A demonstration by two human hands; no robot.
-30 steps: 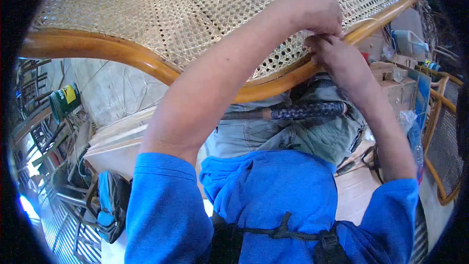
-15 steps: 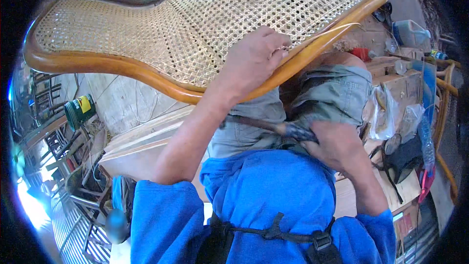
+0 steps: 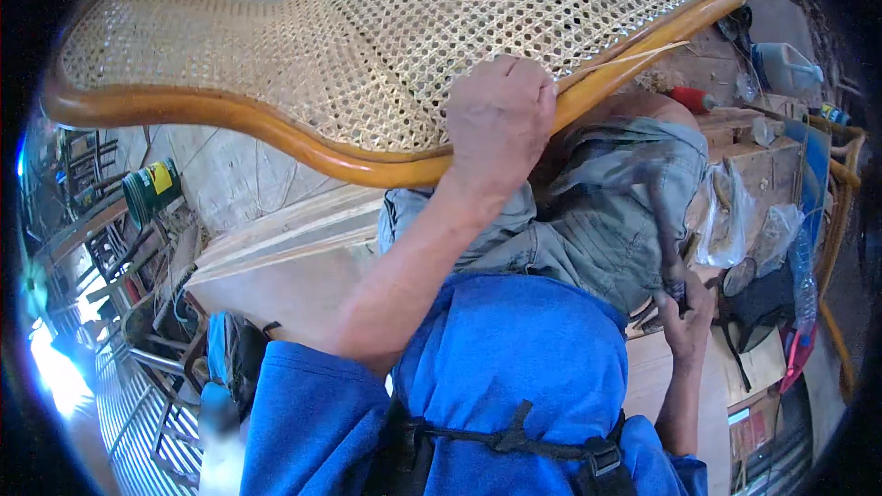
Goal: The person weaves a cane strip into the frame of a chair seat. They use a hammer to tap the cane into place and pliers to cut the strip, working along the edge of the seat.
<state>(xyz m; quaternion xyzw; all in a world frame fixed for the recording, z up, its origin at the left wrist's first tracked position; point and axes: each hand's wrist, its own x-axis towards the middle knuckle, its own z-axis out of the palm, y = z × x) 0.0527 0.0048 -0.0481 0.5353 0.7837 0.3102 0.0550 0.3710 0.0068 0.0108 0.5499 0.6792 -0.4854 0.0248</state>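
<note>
A long curved piece of furniture lies across the upper view, with a woven cane panel inside a glossy brown wooden frame. My left hand is closed in a fist over the near edge, where the cane meets the frame; whatever its fingers pinch is hidden. Beside its knuckles, a loose pale cane strip sticks out to the right along the rail. Down at the right, by my thigh, my right hand grips the handle of a dark long-handled tool, smeared by motion, its far end pointing up.
Pale boards are stacked at left beneath the frame. A dark green bucket stands beyond them. To my right are a wooden box, clear plastic bags, a white jug and a bent brown cane frame.
My right hand has swung the tool from across my lap out to the right, turning it upright. My left hand has shifted slightly right and rolled, knuckles up. The furniture has shifted slightly.
</note>
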